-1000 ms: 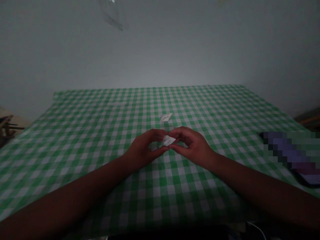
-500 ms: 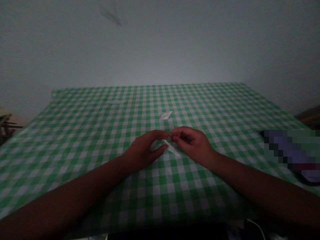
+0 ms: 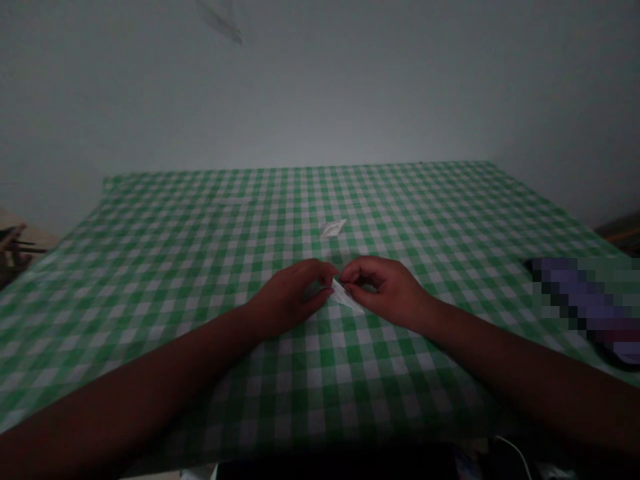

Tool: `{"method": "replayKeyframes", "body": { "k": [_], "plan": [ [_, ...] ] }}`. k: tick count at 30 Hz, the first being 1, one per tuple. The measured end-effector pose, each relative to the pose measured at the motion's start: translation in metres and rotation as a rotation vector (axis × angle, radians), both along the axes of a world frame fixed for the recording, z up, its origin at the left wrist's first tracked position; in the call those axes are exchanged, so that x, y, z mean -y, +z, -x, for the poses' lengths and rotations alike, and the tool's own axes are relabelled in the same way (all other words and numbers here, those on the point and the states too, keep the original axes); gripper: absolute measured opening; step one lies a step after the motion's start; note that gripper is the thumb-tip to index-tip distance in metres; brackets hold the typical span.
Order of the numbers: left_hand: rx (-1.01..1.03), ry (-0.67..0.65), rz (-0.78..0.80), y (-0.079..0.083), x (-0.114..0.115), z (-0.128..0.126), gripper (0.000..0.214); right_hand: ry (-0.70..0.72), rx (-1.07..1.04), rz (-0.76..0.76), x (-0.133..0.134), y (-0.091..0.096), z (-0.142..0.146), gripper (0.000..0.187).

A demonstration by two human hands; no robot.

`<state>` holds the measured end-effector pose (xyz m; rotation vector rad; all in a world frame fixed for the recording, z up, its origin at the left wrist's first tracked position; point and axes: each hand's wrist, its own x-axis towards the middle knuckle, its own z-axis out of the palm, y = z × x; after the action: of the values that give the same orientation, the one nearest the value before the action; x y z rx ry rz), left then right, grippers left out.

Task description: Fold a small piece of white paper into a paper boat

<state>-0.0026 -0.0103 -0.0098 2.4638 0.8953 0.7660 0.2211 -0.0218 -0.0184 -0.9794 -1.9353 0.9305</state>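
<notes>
Green-checked tabletop [image 3: 165, 247], what looks like a phone [image 3: 575, 287] over on the right, then left hand [image 3: 290, 297] and right hand [image 3: 390, 291] close together near the middle, with a folded white paper [image 3: 349, 301] at their fingertips and a second scrap [image 3: 333, 229] just beyond

I'd guess the folded one's super light, thin, and easy to crease or tear, so pinch it gently by an edge or corner

Left grip looks closed on its upper corner; right grip's fingertips are barely apart at the edge, too dim to tell if they're pinching
</notes>
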Motion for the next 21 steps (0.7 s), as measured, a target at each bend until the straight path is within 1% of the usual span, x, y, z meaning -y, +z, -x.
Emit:
{"method": "replayKeyframes", "body": {
  "k": [5,10,13,16,21],
  "plan": [
    [0.015,-0.006,0.024,0.0044,0.0009,-0.0002,0.015,0.07,0.024,-0.021,0.0017,0.0031,-0.0013,0.011],
    [0.025,0.011,0.012,0.0036,-0.0007,0.0009,0.015,0.095,0.057,-0.086,0.0005,0.0053,-0.0047,0.015],
    [0.035,0.013,-0.005,0.0017,-0.001,0.001,0.02,0.084,0.093,-0.103,-0.0009,0.0046,-0.0051,0.014],
    [0.02,0.031,-0.01,-0.0002,-0.0011,0.0009,0.022,0.06,0.106,-0.073,-0.0021,0.0034,-0.0041,0.012],
    [0.003,0.068,-0.01,-0.0024,-0.001,-0.0003,0.014,0.043,0.096,0.01,-0.0017,0.0016,-0.0014,0.01]
  ]
}}
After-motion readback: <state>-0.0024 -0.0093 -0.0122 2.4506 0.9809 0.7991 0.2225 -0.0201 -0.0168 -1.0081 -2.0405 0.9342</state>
